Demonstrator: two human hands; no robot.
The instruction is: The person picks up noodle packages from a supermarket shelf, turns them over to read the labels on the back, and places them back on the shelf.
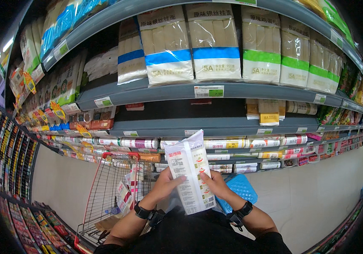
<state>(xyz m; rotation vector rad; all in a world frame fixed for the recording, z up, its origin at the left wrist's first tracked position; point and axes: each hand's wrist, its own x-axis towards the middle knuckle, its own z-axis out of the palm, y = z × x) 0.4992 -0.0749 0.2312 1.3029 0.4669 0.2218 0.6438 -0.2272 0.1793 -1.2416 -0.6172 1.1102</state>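
Observation:
Between both hands I hold a white plastic packet (190, 173), its printed back with a centre seam turned up toward me. My left hand (167, 184) grips its left edge with the thumb lying across the front. From the other side my right hand (217, 184) clasps the right edge, thumb also on the printed face. The fingers behind the packet are hidden. Beyond it, packets of dried noodles with blue bands (168, 57) stand upright on a grey shelf (156, 90). Beside them are similar noodle packets with green bands (261, 58).
A red-rimmed wire shopping cart (95, 187) holding several packages stands at my left. Something blue and textured, perhaps a stool (238, 190), is on the floor to the right. Lower shelves carry rolled noodle packs (140, 143). Bottle racks (10, 155) line the far left.

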